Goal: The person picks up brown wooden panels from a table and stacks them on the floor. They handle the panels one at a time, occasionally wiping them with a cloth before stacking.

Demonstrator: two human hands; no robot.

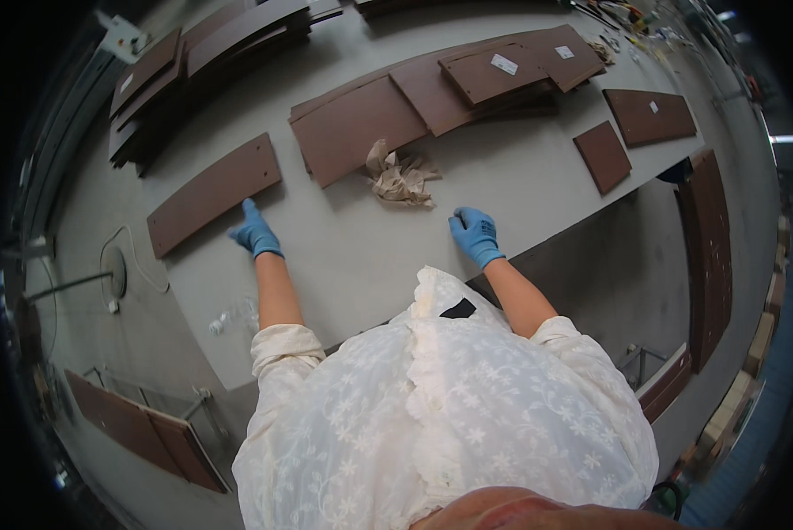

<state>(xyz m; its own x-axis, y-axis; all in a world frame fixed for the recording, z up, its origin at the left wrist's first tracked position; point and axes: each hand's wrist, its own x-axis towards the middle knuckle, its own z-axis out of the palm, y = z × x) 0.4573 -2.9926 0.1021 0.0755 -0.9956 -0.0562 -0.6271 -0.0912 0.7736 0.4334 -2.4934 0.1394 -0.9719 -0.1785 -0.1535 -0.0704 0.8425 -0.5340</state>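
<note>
My left hand (pixel 256 233), in a blue glove, is open with its thumb spread away from the fingers. Its fingertips reach the near edge of a long brown panel (pixel 213 194) lying flat on the grey table (pixel 352 243). My right hand (pixel 476 235), gloved in the same blue, rests over the table near its front edge with the fingers curled in. What lies inside those fingers, if anything, is hidden. Just left of and beyond it sits a crumpled tan cloth or paper (pixel 399 179), close to a group of overlapping brown panels (pixel 361 119).
Stacked brown boards (pixel 237 40) stand at the far left. Two smaller panels, one a short brown board (pixel 602 157), lie to the right. A clear plastic bottle (pixel 235 318) is near the left front. Tools (pixel 630 22) lie at the far right; upright panels (pixel 707 256) stand beyond the right edge.
</note>
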